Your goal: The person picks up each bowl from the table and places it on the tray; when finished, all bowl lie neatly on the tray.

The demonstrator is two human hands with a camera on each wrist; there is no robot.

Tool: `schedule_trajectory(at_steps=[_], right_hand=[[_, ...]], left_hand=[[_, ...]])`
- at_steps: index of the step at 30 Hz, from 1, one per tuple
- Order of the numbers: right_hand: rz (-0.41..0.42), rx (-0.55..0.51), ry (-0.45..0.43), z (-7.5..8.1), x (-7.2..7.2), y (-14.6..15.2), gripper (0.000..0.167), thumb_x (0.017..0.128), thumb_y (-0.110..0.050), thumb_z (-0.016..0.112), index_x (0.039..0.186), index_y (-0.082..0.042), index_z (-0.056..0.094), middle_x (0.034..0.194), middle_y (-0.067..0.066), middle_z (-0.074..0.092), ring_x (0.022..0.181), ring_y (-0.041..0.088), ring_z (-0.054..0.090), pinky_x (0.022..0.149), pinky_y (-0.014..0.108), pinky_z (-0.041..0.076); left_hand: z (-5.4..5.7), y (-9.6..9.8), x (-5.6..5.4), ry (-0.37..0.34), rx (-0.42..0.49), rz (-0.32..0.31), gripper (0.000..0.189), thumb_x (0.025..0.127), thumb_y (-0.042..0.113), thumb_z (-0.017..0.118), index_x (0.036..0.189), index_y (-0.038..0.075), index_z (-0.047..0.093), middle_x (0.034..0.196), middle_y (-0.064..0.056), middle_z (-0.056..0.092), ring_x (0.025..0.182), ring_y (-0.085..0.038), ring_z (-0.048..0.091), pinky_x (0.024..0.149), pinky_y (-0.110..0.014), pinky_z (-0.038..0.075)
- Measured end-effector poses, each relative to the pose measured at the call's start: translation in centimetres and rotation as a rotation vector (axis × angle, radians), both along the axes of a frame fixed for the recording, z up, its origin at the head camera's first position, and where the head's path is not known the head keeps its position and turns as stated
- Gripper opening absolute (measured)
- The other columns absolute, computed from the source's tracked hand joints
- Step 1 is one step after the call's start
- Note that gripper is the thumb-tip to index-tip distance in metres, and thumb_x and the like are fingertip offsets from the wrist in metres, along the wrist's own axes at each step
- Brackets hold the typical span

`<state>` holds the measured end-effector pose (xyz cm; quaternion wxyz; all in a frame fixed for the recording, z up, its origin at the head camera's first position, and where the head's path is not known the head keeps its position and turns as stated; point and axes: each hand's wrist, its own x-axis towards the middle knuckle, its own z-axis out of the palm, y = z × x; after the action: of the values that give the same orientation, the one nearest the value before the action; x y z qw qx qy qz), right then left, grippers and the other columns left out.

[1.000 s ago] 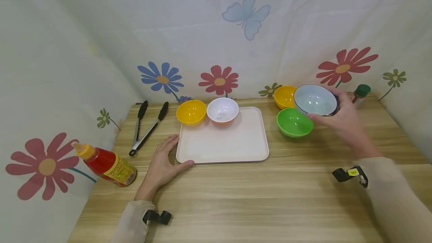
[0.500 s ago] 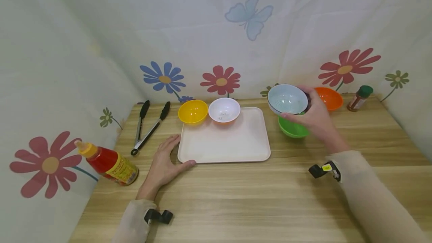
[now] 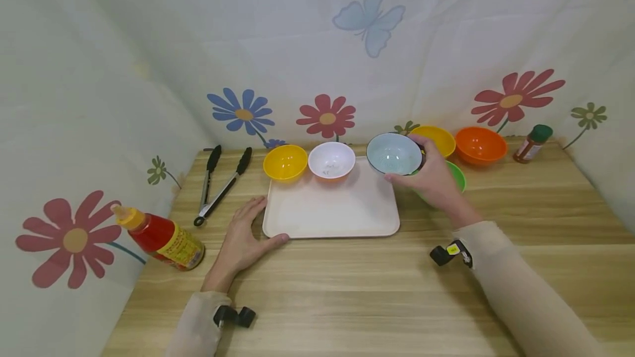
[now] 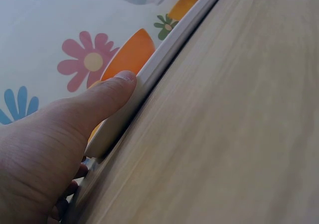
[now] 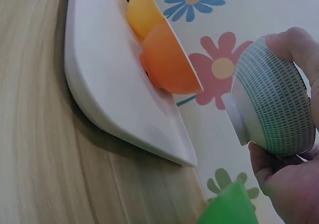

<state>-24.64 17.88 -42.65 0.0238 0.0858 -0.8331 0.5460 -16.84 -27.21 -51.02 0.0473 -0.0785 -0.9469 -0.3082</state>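
Observation:
My right hand (image 3: 434, 178) grips a pale blue-grey bowl (image 3: 394, 154) by its right side, over the tray's back right corner. The right wrist view shows the bowl's patterned outside (image 5: 271, 102) and white foot, raised apart from the tray. My left hand (image 3: 243, 241) lies at the front left corner of a white tray (image 3: 332, 214); its straight thumb touches the front rim in the left wrist view. Along the tray's back edge stand a yellow bowl (image 3: 285, 163) and a bowl white inside and orange outside (image 3: 331, 161).
Right of the tray are a green bowl (image 3: 457, 176), partly hidden by my hand, a second yellow bowl (image 3: 439, 141), an orange bowl (image 3: 481, 146) and a green-capped jar (image 3: 533, 143). Tongs (image 3: 218, 189) and a red sauce bottle (image 3: 161, 238) stand left. Cloth hangs behind.
My right hand has carried the blue-grey bowl leftward, from above the right-hand bowls to over the tray's back right corner. The left hand has stayed at the tray corner.

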Motion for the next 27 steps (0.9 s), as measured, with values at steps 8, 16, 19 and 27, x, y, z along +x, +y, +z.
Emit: schedule_trajectory(at_steps=[8, 16, 19, 27], right_hand=[[0.017, -0.02, -0.02, -0.8, 0.1, -1.4, 0.114, 0.086, -0.032, 0.1, 0.17, -0.004, 0.028, 0.167, 0.02, 0.043, 0.149, 0.041, 0.048, 0.127, 0.063, 0.045], [-0.025, 0.062, -0.015, -1.4, 0.2, -2.8, 0.117, 0.082, -0.039, 0.102, 0.169, -0.006, 0.031, 0.166, 0.019, 0.047, 0.147, 0.042, 0.051, 0.121, 0.065, 0.051], [-0.032, 0.075, -0.001, -1.8, 0.3, -3.2, 0.116, 0.08, -0.037, 0.104, 0.167, -0.006, 0.033, 0.164, 0.018, 0.048, 0.146, 0.041, 0.052, 0.121, 0.065, 0.051], [-0.052, 0.111, -0.029, -2.2, 1.3, -4.2, 0.116, 0.079, -0.033, 0.103, 0.167, -0.001, 0.033, 0.162, 0.023, 0.049, 0.142, 0.044, 0.053, 0.12, 0.065, 0.051]], left_hand=[[0.0, 0.2, -0.1, 0.031, 0.006, -0.015, 0.114, 0.083, 0.068, 0.092, 0.17, 0.011, 0.046, 0.176, -0.015, 0.043, 0.166, -0.041, 0.031, 0.134, -0.071, 0.024], [0.1, 0.2, -0.1, 0.028, 0.007, -0.017, 0.113, 0.083, 0.068, 0.092, 0.17, 0.011, 0.046, 0.176, -0.015, 0.042, 0.166, -0.042, 0.031, 0.134, -0.071, 0.025], [0.1, 0.2, -0.1, 0.024, 0.007, -0.017, 0.113, 0.083, 0.068, 0.092, 0.17, 0.012, 0.046, 0.176, -0.015, 0.042, 0.166, -0.042, 0.031, 0.134, -0.072, 0.025], [0.1, 0.0, 0.0, 0.034, 0.008, -0.018, 0.114, 0.083, 0.067, 0.093, 0.17, 0.011, 0.046, 0.176, -0.015, 0.042, 0.165, -0.042, 0.032, 0.134, -0.071, 0.026]])
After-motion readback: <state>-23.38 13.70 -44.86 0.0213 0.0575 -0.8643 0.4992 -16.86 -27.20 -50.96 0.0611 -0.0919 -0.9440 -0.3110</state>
